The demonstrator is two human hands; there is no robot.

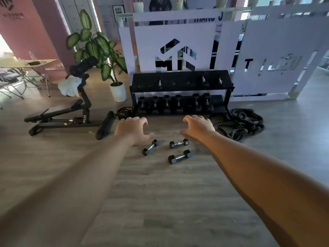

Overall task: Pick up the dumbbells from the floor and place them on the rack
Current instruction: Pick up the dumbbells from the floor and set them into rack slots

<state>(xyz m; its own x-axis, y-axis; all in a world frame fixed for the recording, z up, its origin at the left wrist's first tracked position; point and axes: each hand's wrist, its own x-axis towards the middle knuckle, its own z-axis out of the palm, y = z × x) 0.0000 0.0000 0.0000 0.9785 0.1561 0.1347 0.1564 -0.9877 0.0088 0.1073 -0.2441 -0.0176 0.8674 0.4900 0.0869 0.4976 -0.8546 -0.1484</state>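
Note:
Three small black hex dumbbells lie on the wooden floor: a left one [150,147], a far right one [178,143] and a near right one [179,156]. Behind them stands a black two-tier rack [181,86] with a few dumbbells on its top shelf and several on its lower shelf. My left hand [132,130] hovers open, fingers spread, just above and left of the left dumbbell. My right hand [197,127] is open too, above and right of the far right dumbbell. Neither hand touches anything.
A black adjustable bench [71,114] stands at the left, with a weight plate [124,112] beside the rack. A potted plant [115,90] sits left of the rack. Coiled battle rope [240,122] lies at the right. White partition panels [267,56] rise behind the rack.

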